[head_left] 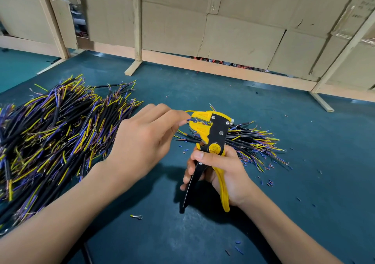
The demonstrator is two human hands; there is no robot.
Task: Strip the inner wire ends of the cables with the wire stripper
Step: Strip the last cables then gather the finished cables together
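Observation:
My right hand [219,172] grips the handles of a yellow and black wire stripper [211,142], held upright over the green table [203,233]. My left hand [146,137] pinches a short cable whose blue and yellow inner wire ends [191,119] sit in the stripper's yellow jaws. Most of that cable is hidden under my fingers. A large heap of black cables [50,137] with yellow, blue and brown inner wires lies at the left. A smaller pile of cables [253,140] lies behind the stripper at the right.
Small bits of blue, red and black stripped insulation [268,182] are scattered on the table around the right pile. A small ring terminal [137,216] lies near the front. Cardboard panels on wooden frames [138,40] wall off the back of the table.

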